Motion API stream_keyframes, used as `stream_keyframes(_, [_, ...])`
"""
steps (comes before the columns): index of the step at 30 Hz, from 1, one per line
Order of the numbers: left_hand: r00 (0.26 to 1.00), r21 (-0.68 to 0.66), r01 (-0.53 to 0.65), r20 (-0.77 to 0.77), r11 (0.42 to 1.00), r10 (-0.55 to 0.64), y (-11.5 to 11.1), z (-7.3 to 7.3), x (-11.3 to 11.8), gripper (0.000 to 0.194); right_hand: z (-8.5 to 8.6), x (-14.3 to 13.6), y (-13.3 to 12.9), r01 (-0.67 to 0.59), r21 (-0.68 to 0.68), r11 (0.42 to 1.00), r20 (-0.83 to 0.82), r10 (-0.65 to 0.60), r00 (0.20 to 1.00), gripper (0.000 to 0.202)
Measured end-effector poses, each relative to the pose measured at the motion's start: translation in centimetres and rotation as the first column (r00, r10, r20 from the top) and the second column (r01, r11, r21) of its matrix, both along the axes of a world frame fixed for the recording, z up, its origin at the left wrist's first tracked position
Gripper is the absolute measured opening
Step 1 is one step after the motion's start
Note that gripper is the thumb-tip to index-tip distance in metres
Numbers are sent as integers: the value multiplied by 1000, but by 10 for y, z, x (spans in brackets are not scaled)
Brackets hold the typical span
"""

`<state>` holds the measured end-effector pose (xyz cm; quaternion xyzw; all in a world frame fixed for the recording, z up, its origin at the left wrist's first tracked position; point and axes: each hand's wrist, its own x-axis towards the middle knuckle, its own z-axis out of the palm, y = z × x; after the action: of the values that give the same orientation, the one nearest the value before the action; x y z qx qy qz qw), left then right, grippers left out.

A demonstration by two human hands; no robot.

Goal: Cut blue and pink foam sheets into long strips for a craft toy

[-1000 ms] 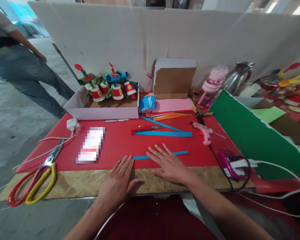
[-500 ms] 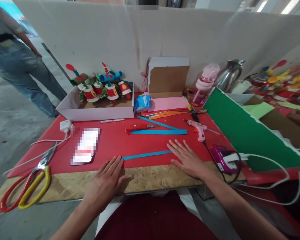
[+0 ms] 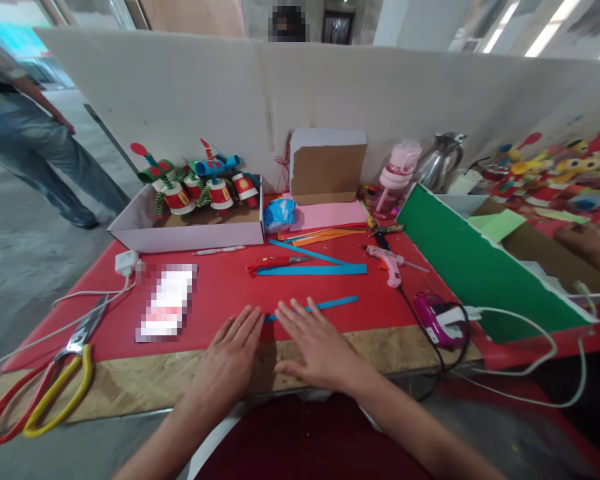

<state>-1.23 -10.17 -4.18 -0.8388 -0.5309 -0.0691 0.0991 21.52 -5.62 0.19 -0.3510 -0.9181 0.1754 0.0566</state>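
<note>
A thin blue paper strip [image 3: 337, 304] lies on the red table cover [image 3: 220, 280] near the front edge. My left hand [image 3: 230, 353] rests flat, its fingertips at the strip's left part. Close beside it, my right hand [image 3: 317, 343] lies with fingers spread across the strip, holding nothing. Behind them are wider blue strips [image 3: 320, 270] and a red-handled cutter [image 3: 275, 263]. A pink glue gun [image 3: 390, 263] lies to the right of these.
Large scissors [image 3: 75, 350] and a phone [image 3: 167, 303] lie left. A white box [image 3: 195, 238] holds cup figures. On the right stand a green panel [image 3: 475, 273], a purple device with cables [image 3: 437, 322] and, beyond, another person's hand [image 3: 583, 240]. Someone stands at far left.
My right hand has moved left along the strip, close to my left hand, uncovering the strip's right end. The view has shifted slightly.
</note>
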Motion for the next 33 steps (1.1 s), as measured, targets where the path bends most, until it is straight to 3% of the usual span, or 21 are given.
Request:
stream_keyframes(4, [1000,-78,23,-14,997,-25,7,-12,8,63,-5,-21,0,-39,-70,997,-10,38,999,86])
stream_keyframes(12, [997,2,70,37,998,-70,7,-31,-3,65,1,-9,4,3,-136,991,-27,-7,1000,78])
stream_keyframes(17, [993,51,111,31,992,-113,7,-50,-25,67,-6,22,13,76,-94,993,53,-71,996,75])
stream_keyframes(23, [984,116,164,49,980,-170,11,-70,-45,63,-14,80,21,257,-33,966,144,-249,958,74])
stream_keyframes(26, [991,38,132,33,991,-133,11,-62,-42,60,-12,97,21,300,-18,954,185,-291,939,72])
stream_keyframes(29, [995,-55,95,17,994,-95,12,-40,-35,58,-12,103,21,310,-1,951,191,-304,933,70])
stream_keyframes(33, [997,-80,74,-3,994,-75,17,-10,-24,57,-17,105,21,368,52,928,130,-372,919,68])
